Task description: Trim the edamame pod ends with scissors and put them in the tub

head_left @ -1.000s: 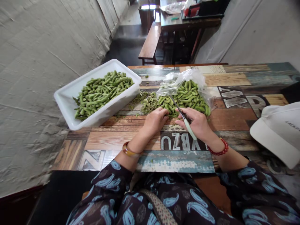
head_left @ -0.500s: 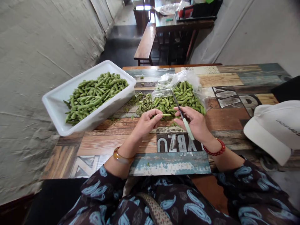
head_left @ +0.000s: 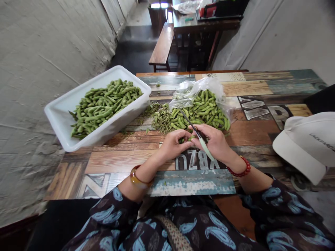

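My left hand is closed in a pinch around a green soybean pod, partly hidden by the fingers. My right hand grips scissors with a pale green handle and a dark blade pointing up and left. Its fingertips meet those of my left hand at the pod. Just beyond both hands lies a heap of soybean pods, spilling from a clear plastic bag. Left of the heap is a small pile of trimmed bits.
At the left stands a white plastic tub holding many pods. A white cap rests on the right of the patchwork-patterned table. Behind are a wooden bench and another table.
My left hand has moved right with the pod and now meets my right hand. The scissors have tipped further left, and their tip is lower.
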`<state>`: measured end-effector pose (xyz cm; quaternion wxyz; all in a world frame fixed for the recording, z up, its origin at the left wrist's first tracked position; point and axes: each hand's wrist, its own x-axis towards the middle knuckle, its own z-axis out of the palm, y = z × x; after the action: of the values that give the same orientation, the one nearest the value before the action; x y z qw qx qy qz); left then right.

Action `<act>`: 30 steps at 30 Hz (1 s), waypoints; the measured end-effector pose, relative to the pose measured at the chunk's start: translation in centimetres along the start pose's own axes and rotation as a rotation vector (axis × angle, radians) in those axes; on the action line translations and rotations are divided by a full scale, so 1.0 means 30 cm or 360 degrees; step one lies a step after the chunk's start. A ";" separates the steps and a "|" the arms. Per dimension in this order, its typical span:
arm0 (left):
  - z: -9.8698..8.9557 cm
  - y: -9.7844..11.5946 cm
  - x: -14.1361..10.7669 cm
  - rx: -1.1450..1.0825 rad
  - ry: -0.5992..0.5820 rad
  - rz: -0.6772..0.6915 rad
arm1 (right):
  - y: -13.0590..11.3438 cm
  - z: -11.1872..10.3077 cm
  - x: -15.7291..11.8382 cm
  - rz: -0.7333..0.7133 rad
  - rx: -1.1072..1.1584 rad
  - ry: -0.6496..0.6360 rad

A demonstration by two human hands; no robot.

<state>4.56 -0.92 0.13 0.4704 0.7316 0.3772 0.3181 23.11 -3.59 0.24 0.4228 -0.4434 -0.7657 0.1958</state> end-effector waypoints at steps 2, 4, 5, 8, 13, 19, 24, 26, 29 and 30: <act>0.000 -0.003 0.000 -0.0024 0.0019 -0.0027 | 0.004 0.001 0.000 -0.0002 0.0000 -0.0019; -0.007 -0.002 -0.001 -0.0145 0.0013 -0.0092 | 0.003 -0.006 0.003 0.0047 0.0004 -0.0004; -0.012 -0.001 -0.001 -0.0245 0.0013 -0.0137 | 0.002 -0.012 0.005 0.0079 -0.0001 0.0020; -0.028 0.001 -0.003 -0.0606 0.0046 -0.0269 | 0.006 -0.030 0.009 0.0116 -0.0062 0.0061; -0.039 -0.001 -0.007 -0.0792 0.0126 -0.0282 | 0.021 -0.027 -0.001 -0.0042 -0.0119 -0.0107; -0.049 0.019 -0.008 -0.0527 0.0109 -0.0164 | 0.025 -0.019 -0.007 -0.0108 -0.0226 -0.0224; -0.055 0.031 -0.003 -0.0227 0.0194 0.0010 | 0.027 -0.021 -0.009 -0.0154 -0.0263 -0.0263; -0.056 0.028 0.000 -0.0166 0.0197 0.0071 | 0.025 -0.021 -0.008 -0.0161 -0.0272 -0.0271; -0.056 0.024 0.004 -0.0126 0.0193 0.0123 | 0.020 -0.021 -0.007 -0.0155 -0.0282 -0.0274; -0.056 0.023 0.005 -0.0121 0.0195 0.0136 | 0.019 -0.021 -0.007 -0.0143 -0.0282 -0.0280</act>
<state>3.44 -0.23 1.37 0.4600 0.7078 0.3613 0.3961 23.96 -3.52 0.11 0.3215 -0.4253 -0.8333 0.1464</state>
